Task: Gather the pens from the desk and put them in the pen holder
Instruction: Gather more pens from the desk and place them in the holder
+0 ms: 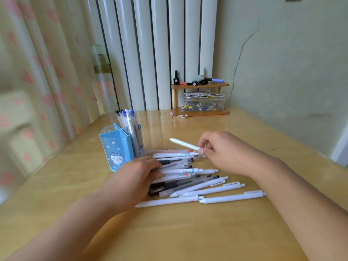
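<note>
Wooden desk [188, 232] against a white radiator and a cracked wall. Blue pen holder [117, 147] stands at left, several pens already upright in its rear compartment. Most remain: pile of pens [190, 178] on the desk, long axes roughly left-right. Left hand [139, 176] rests on the pile's left end, fingers curled onto pens. Right hand [220, 149] pinches a white pen [183, 144], raised, tip pointing left and away.
</note>
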